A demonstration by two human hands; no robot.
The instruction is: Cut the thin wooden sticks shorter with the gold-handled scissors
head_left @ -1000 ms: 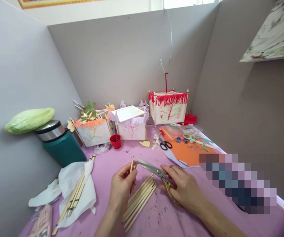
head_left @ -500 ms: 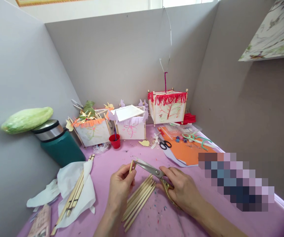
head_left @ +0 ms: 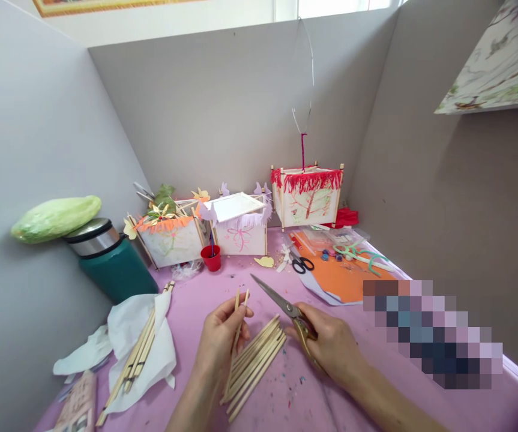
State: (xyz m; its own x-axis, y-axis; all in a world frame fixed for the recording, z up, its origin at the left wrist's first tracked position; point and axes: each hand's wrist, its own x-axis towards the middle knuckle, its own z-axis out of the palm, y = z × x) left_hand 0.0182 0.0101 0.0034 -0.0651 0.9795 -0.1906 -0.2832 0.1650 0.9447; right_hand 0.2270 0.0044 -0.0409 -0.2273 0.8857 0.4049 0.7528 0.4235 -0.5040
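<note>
Near the front edge of the desk [head_left: 236, 273], about midway along it, the left hand [head_left: 217, 339] pinches 2 thin sticks [head_left: 239, 309] between thumb and fingertips, with the other fingers curled in beneath. The thin sticks stand steeply. Their long axis runs from the palm up and away toward the back edge, and the free tips are slightly splayed and clear of the fingers.

To their right, the right hand [head_left: 331, 347] is closed around the gold handles of the scissors [head_left: 279, 297]. The blades look pressed together, or nearly so, and point toward the far left corner, so their long axis crosses that of the thin sticks at a slant. The blade tip lies just right of the stick tips and a little beyond them, near but apart; no metal touches wood. The stick tips therefore lie left of the blades, closer to the blade tip than to the pivot.

Below and between the 2 hands, a row of sticks [head_left: 256, 357] lies flat on the pink cover, side by side, slanting from the front edge up toward the right hand. Toward the left edge, a bundle of sticks [head_left: 138, 351] rests on white tissue [head_left: 128, 324]. Farther back stand a red cup [head_left: 210, 258] and black scissors [head_left: 302, 264] beside orange paper [head_left: 344, 279].
</note>
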